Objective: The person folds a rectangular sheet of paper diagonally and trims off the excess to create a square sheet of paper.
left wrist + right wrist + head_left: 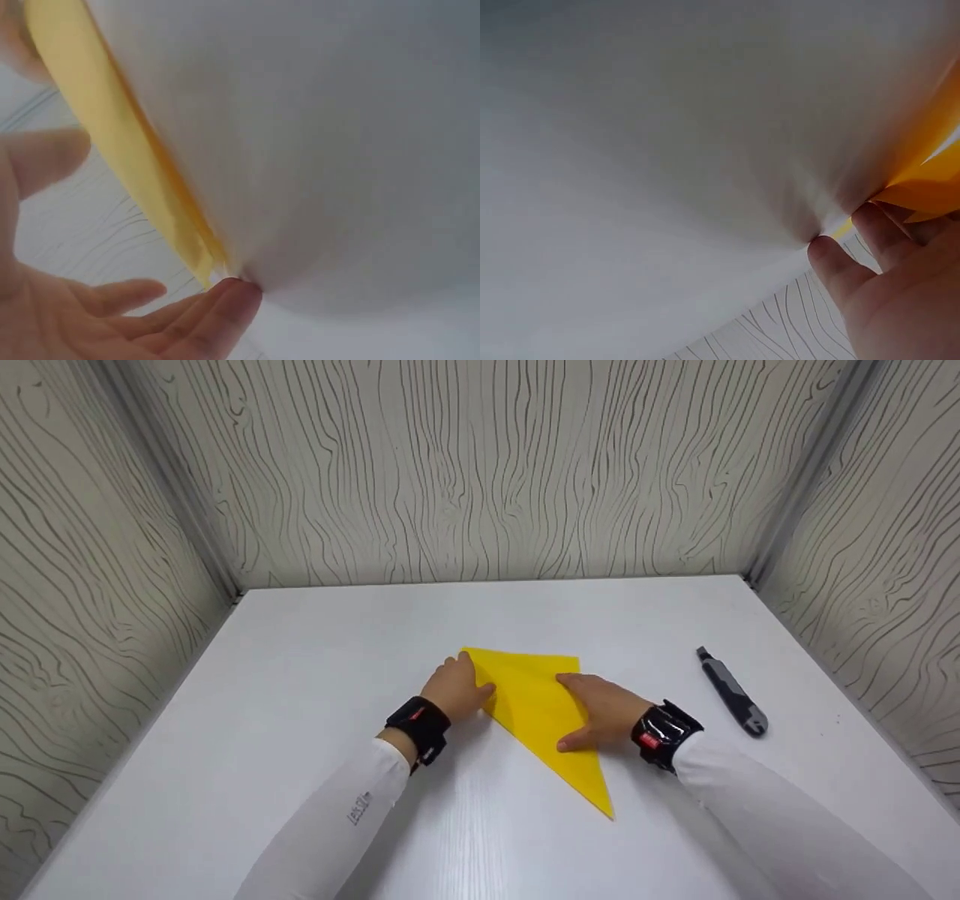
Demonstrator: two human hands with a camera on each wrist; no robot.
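Note:
A yellow sheet of paper (529,697), folded into a long pointed shape, lies on the white table, its sharp tip toward me. At its upper left edge, my left hand (459,688) touches the paper with the thumb on top. In the left wrist view, that hand's fingertips (244,292) press down beside the paper's end corner. Across the sheet's right edge rests my right hand (604,706), thumb and index finger spread on the yellow surface. The right wrist view shows its other fingertips (825,251) against the table, next to a lifted yellow layer (922,184).
To the right of the right hand lies a black and grey utility knife (731,690), its head pointing away from me. Wood-grain panels (480,472) wall in the white table (225,720) at the back and both sides.

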